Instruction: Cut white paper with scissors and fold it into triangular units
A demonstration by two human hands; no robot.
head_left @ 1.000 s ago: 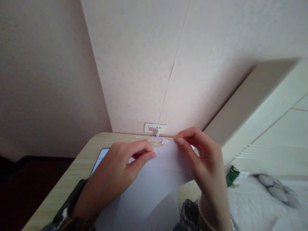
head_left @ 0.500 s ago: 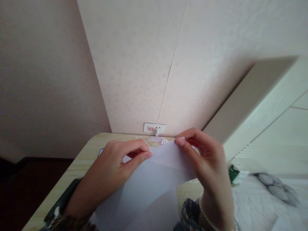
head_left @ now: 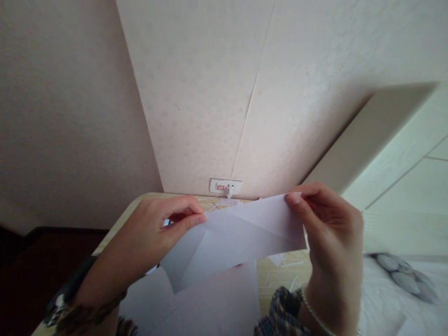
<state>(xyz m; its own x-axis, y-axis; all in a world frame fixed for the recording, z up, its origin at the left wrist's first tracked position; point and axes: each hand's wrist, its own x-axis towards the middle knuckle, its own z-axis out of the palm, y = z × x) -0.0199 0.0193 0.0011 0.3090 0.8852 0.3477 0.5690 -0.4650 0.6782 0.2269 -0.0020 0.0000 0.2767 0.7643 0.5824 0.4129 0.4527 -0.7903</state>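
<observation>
I hold a folded sheet of white paper (head_left: pixel 238 238) in the air above a light wooden table (head_left: pixel 280 275). My left hand (head_left: pixel 154 233) pinches the paper's upper left edge between thumb and fingers. My right hand (head_left: pixel 329 233) pinches its upper right corner the same way. Crease lines cross the sheet. A second white sheet (head_left: pixel 217 303) lies flat on the table under it.
A white wall socket (head_left: pixel 226 186) with a plug sits on the wall behind the table. Small paper scraps (head_left: pixel 283 266) lie on the table. A pale wooden headboard (head_left: pixel 392 158) and a bed with patterned bedding (head_left: pixel 402 275) are at the right.
My hands have moved apart, the right one further right and the left one further left, and the folded paper has opened out wider between them.
</observation>
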